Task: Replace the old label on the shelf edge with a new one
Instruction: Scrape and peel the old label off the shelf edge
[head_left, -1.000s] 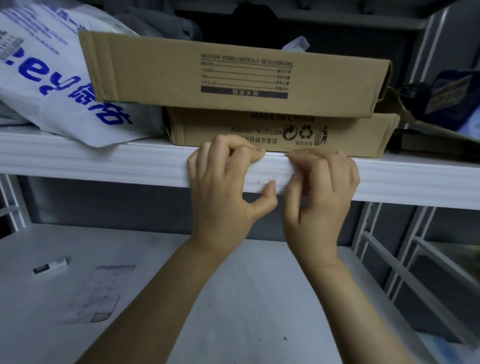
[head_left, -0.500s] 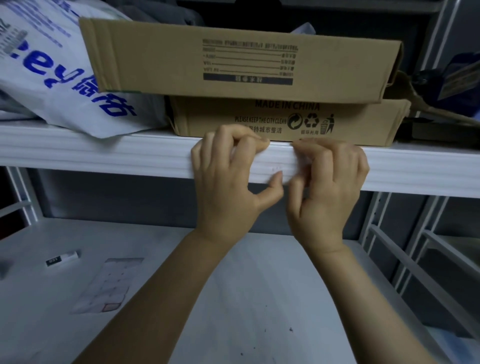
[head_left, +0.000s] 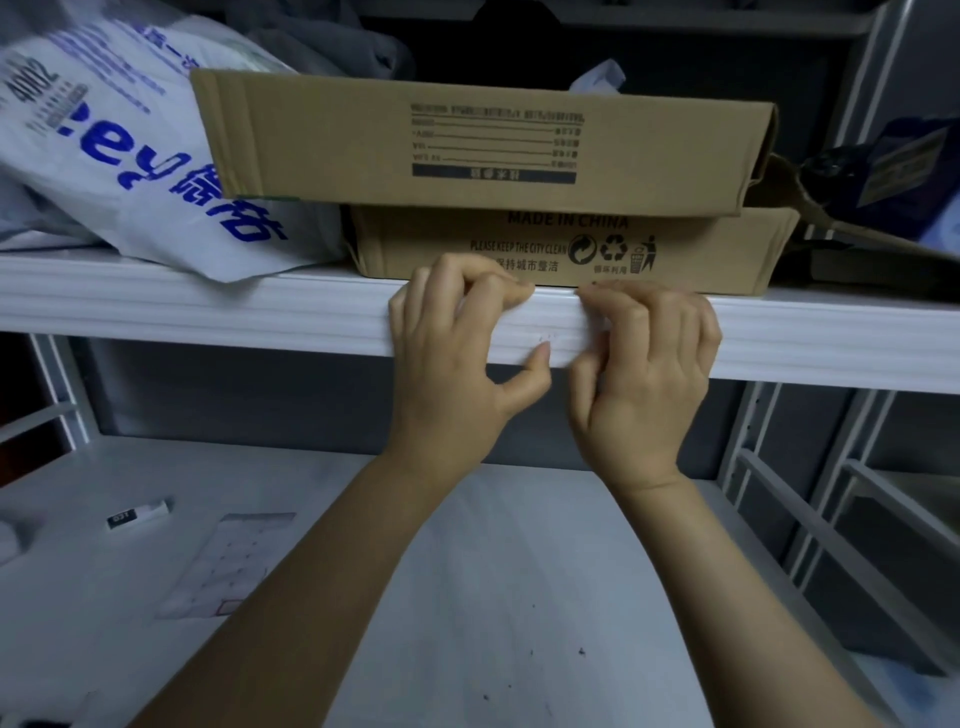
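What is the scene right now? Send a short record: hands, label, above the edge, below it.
left hand: fingers curled on top of the shelf edge, thumb on its front
right hand: fingers curled on the same edge, close beside the left
label: not distinguishable from the white edge; faint marks between the hands
above: top box on bottom box, printed white bag to their left
below: gridded sheet and small white strip on the lower shelf, untouched
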